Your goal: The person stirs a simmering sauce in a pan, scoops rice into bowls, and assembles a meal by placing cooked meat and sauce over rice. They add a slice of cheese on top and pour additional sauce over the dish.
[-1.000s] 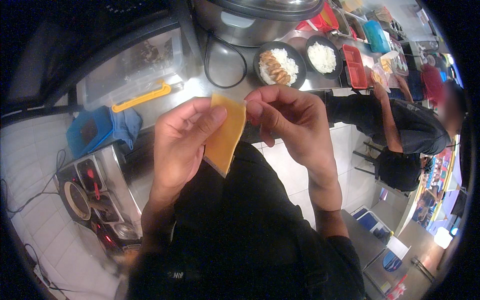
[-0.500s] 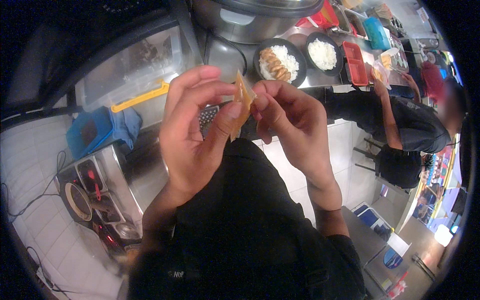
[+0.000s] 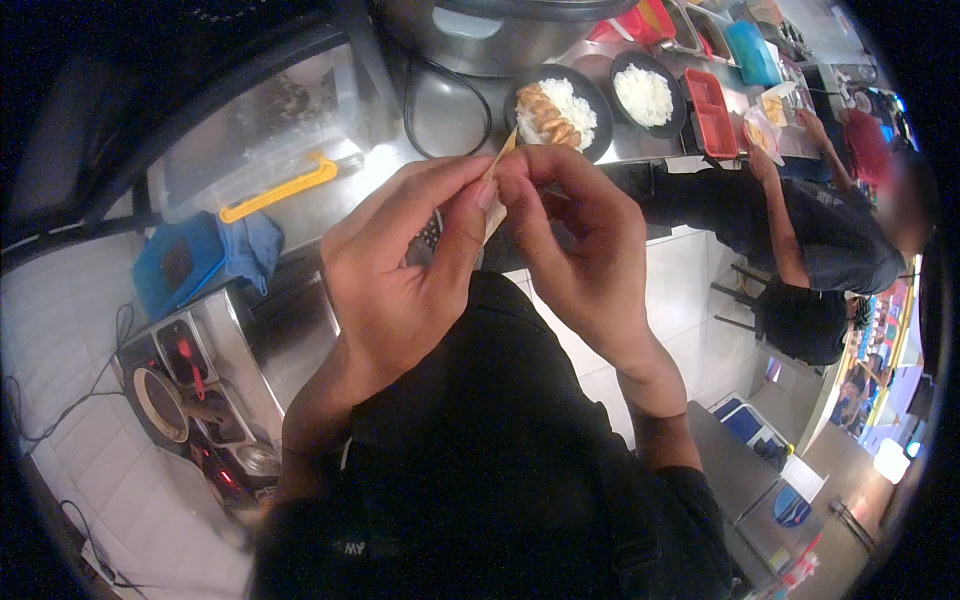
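Both my hands meet in front of my chest around a small flat sachet (image 3: 493, 220) with tan contents. My left hand (image 3: 395, 265) pinches its upper part between thumb and fingers. From the other side my right hand (image 3: 590, 245) grips it the same way, fingertips nearly touching the left ones. The sachet is seen nearly edge-on, and my fingers hide much of it. Just beyond my hands, on the steel counter, stands a black bowl (image 3: 603, 118) of white rice topped with sliced browned meat. Right of it is another black bowl (image 3: 680, 112) with plain rice.
A large steel cooker (image 3: 480, 45) stands behind the bowls; a red divided tray (image 3: 708, 118) sits to their right. At left are a clear bin (image 3: 260, 130) with a yellow handle, a blue cloth (image 3: 250, 255) and a pan (image 3: 158, 405). A co-worker (image 3: 810, 235) handles food at right.
My hands have drawn closer together, and the left fingers, spread before, now close on the sachet's top. The sachet has turned more edge-on.
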Demonstrator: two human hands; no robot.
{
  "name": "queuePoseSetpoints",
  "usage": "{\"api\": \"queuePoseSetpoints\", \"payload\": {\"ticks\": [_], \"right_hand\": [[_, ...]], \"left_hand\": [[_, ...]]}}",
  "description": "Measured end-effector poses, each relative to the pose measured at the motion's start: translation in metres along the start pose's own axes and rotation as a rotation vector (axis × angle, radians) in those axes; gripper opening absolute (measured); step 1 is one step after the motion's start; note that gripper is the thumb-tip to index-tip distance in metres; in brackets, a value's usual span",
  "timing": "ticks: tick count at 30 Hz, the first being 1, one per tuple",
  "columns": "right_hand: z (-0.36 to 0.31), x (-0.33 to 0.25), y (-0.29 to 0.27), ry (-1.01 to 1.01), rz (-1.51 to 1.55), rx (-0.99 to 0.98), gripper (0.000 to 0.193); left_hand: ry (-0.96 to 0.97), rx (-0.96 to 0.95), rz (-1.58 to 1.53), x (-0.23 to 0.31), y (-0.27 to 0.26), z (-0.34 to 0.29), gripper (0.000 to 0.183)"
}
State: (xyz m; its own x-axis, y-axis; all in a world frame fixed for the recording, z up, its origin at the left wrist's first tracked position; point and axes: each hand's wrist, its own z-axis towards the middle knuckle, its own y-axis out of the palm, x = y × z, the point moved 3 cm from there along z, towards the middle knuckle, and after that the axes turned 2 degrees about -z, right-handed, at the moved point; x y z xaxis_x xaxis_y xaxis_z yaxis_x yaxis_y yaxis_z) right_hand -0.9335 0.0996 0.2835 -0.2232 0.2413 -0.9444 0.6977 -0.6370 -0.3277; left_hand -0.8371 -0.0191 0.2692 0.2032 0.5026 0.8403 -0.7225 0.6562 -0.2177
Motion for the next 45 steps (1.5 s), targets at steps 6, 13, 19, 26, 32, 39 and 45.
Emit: {"api": "queuePoseSetpoints", "payload": {"ticks": [6, 13, 19, 26, 32, 39, 45], "right_hand": [[0.009, 0.021, 0.012, -0.133, -0.045, 0.113, 0.013], [0.011, 0.037, 0.021, 0.035, -0.012, 0.016, 0.02], [0.011, 0.049, 0.02, 0.177, 0.1, -0.04, 0.03], [0.009, 0.074, 0.0, 0.302, 0.544, -0.036, 0.029], [0.028, 0.114, -0.029, 0.22, 0.696, -0.119, 0.032], [0.046, 0.118, -0.061, 0.133, 0.154, 0.086, 0.035], [0.066, 0.137, -0.103, -0.025, -0.113, -0.097, 0.034]], "left_hand": [[-0.068, -0.028, 0.077, -0.017, 0.002, -0.004, 0.013], [-0.346, -0.06, -0.029, -0.036, -0.002, -0.01, 0.015], [-0.421, -0.075, -0.101, -0.052, -0.006, -0.006, 0.018], [-0.654, -0.072, -0.364, -0.07, 0.001, -0.001, 0.017], [-0.788, -0.016, -0.544, -0.077, 0.04, 0.002, 0.019], [-0.792, 0.096, -0.288, -0.076, 0.094, 0.026, 0.016], [-0.732, 0.252, -0.069, -0.067, 0.149, 0.036, 0.016]]}}
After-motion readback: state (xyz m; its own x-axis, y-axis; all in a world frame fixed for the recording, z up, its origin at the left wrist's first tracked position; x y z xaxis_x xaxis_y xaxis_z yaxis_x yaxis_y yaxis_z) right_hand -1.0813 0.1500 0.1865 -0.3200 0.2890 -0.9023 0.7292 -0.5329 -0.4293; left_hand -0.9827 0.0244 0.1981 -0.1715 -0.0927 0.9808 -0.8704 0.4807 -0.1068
